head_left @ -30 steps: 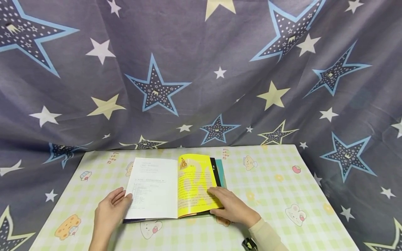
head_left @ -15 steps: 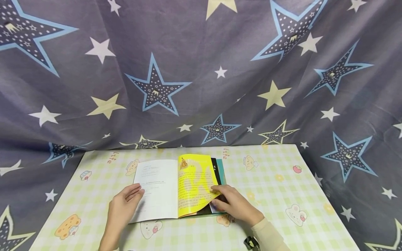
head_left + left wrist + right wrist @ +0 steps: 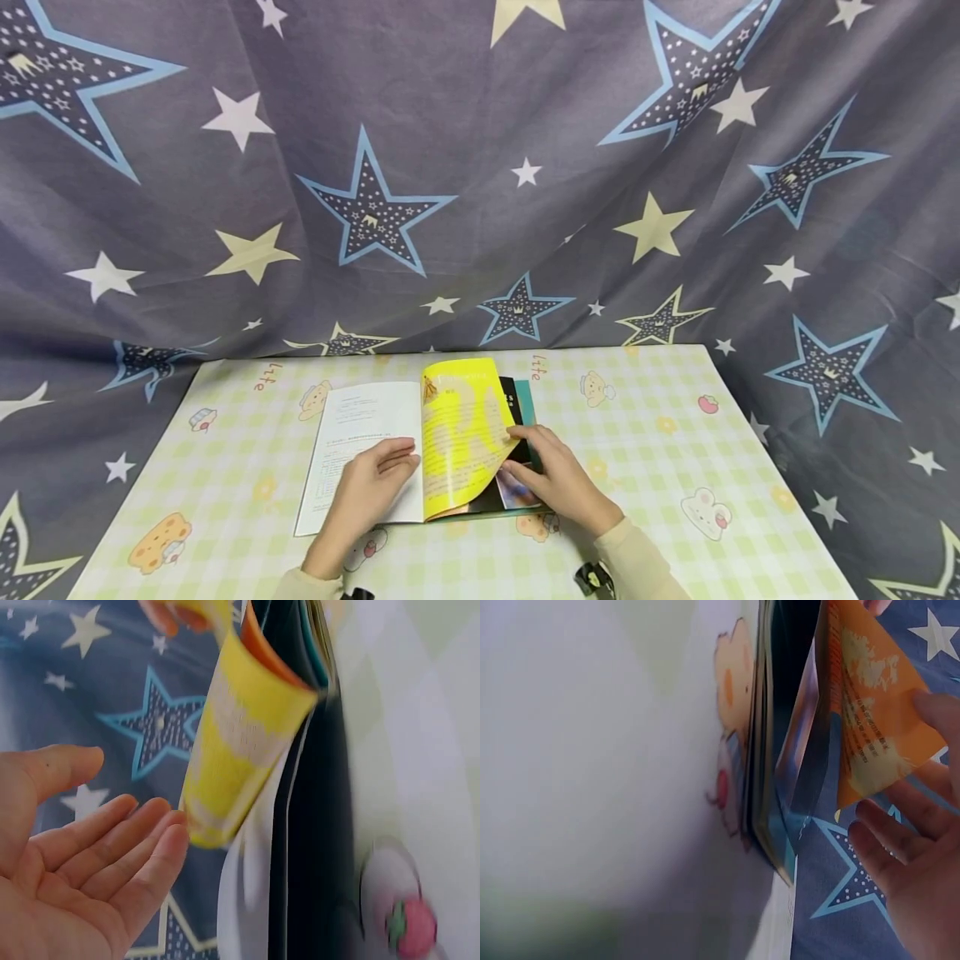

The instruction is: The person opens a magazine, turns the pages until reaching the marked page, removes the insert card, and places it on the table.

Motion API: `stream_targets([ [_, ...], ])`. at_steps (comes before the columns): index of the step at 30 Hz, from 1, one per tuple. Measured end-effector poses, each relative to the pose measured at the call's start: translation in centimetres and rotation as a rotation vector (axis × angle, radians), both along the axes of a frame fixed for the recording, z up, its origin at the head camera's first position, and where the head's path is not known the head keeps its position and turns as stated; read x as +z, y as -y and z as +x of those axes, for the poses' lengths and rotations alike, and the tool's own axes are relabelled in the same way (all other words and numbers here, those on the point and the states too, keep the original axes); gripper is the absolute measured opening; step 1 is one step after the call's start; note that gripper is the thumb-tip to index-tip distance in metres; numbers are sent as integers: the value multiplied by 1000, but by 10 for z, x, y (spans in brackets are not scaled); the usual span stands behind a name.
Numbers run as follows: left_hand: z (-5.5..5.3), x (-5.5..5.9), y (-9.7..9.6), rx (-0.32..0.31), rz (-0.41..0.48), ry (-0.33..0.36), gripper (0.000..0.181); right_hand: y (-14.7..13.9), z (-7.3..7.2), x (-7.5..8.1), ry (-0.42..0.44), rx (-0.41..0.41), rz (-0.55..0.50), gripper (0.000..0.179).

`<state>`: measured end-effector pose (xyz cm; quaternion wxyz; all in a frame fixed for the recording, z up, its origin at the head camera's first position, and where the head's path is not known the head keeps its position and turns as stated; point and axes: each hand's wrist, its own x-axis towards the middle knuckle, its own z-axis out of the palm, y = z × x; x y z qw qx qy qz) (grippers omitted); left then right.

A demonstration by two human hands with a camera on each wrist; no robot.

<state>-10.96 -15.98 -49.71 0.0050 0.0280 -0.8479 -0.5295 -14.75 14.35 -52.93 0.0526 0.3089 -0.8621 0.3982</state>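
Note:
An open book lies on the table, its white left page [image 3: 352,417] flat and its yellow right page [image 3: 461,433] curling up at the lower outer corner. My right hand [image 3: 562,479] pinches that page's edge between thumb and fingers; the right wrist view shows the page's orange reverse [image 3: 877,712]. Under it, a black page with a picture [image 3: 517,487] is partly exposed. Over the white page, close to the spine, hovers my left hand [image 3: 367,492], fingers extended. In the left wrist view its palm faces up beside the bent yellow page [image 3: 240,727], holding nothing.
A pale green checked cloth [image 3: 652,517] with cartoon prints covers the table. Behind and beside it hangs a dark curtain [image 3: 465,158] patterned with stars. Teal pages or a cover [image 3: 527,404] show at the book's right side.
My left hand has moved right, from the book's left edge to near the spine. The yellow page's corner has lifted further in my right hand, uncovering more of the black page beneath.

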Motion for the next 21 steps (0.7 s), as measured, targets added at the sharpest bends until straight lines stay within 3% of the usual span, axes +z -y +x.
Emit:
stream_targets([
  [10,-3,-8,-21,-173,-9,22,36,8,-2,2,-92,-24,-111,58],
  [16,-3,-6,-29,-204,37,-10,39,13,-1,1,-88,-18,-148,53],
  [21,-5,-3,-39,-236,92,-34,42,18,-1,1,-121,41,-132,52],
])
